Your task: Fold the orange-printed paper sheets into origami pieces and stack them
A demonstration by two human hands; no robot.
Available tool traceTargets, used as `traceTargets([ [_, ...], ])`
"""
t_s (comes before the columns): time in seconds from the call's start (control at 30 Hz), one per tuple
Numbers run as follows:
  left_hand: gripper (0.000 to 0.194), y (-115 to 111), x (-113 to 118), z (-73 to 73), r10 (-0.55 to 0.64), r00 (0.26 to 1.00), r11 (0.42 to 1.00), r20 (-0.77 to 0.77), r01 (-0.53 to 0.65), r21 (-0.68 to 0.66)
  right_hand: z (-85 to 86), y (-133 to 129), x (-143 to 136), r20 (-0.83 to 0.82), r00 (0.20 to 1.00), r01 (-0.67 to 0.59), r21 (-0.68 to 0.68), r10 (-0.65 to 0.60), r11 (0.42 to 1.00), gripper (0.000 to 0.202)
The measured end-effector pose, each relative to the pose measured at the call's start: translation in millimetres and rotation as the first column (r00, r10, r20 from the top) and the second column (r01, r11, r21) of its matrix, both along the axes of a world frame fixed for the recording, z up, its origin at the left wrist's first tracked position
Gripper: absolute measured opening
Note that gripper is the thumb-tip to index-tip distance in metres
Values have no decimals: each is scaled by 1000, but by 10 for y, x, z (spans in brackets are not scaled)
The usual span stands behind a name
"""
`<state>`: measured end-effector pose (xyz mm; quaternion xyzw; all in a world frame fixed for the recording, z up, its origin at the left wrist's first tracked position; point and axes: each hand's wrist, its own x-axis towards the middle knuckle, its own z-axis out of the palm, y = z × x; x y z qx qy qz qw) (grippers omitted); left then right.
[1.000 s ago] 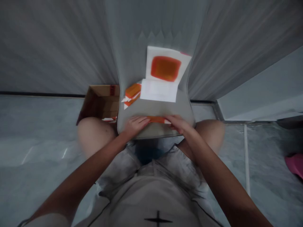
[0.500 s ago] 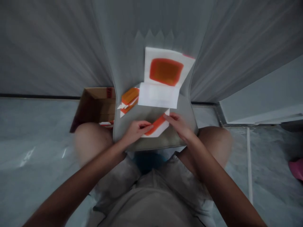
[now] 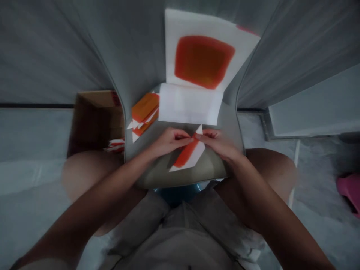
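A folded orange-and-white paper piece (image 3: 187, 155) slants above the front of the grey chair seat, its pointed white tip up at the right. My left hand (image 3: 174, 140) pinches its upper orange edge between thumb and finger. Close beside it, my right hand (image 3: 218, 142) grips the same paper near the white tip. Behind the hands lies a white sheet (image 3: 189, 105), and above that a white page with an orange-red square (image 3: 204, 62) leans on the chair back. Several folded orange and white papers (image 3: 144, 112) are piled at the left of the seat.
An open cardboard box (image 3: 97, 127) stands on the floor left of the chair, with red-and-white papers (image 3: 116, 145) in it. My knees flank the seat (image 3: 157, 178). A pink object (image 3: 348, 191) is on the floor at the far right.
My left hand has moved up along the orange edge, close to my right hand. The paper now slants more steeply. The view has come nearer to the chair.
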<state>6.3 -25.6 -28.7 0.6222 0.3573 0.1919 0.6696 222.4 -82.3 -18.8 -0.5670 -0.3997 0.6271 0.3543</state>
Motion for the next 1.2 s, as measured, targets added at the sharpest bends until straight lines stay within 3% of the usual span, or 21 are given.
traceTargets([
  [0.33, 38, -45, -121, -11, 45, 998, 994, -45, -40, 106, -40, 149, -157, 64, 996, 57, 37, -60, 998, 32],
  [0.57, 33, -67, -80, -10, 104, 994, 994, -46, -102, 40, -49, 122, -186, 123, 988, 86, 66, -94, 994, 36],
  [0.77, 36, -90, -78, 5, 105, 993, 990, -52, -99, 104, -34, 187, -194, 163, 980, 90, 152, -115, 984, 38],
  [1.2, 39, -143, -46, -40, 197, 978, 976, -63, -190, 109, -55, 277, -325, 320, 944, 8, 215, -78, 977, 42],
])
